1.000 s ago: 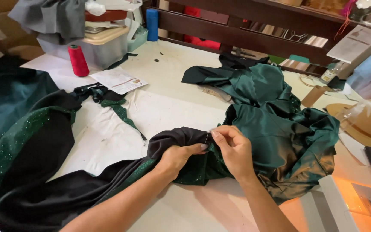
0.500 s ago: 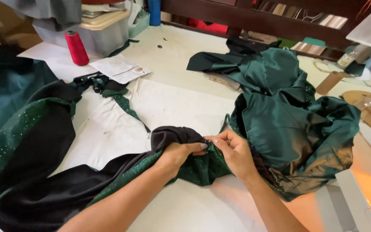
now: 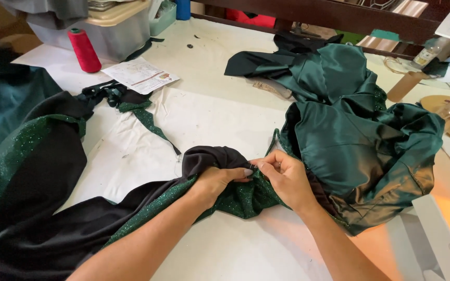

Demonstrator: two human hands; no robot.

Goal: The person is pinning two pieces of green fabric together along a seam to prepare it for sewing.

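A dark green satin garment lies bunched on the right of the white table. A glittery green fabric with black lining runs from the left edge to the middle. My left hand grips the gathered edge of the glittery fabric where the black lining folds over. My right hand pinches the same seam right beside it, fingertips touching the left thumb. Both hands sit where the glittery fabric meets the satin piece.
A red thread cone stands at the back left by a clear plastic box. A printed paper and green fabric scraps lie near it. A white machine corner sits at the lower right.
The view has tipped down and closer. Both hands stay on the seam, with the fingers drawn tighter together on the fabric.
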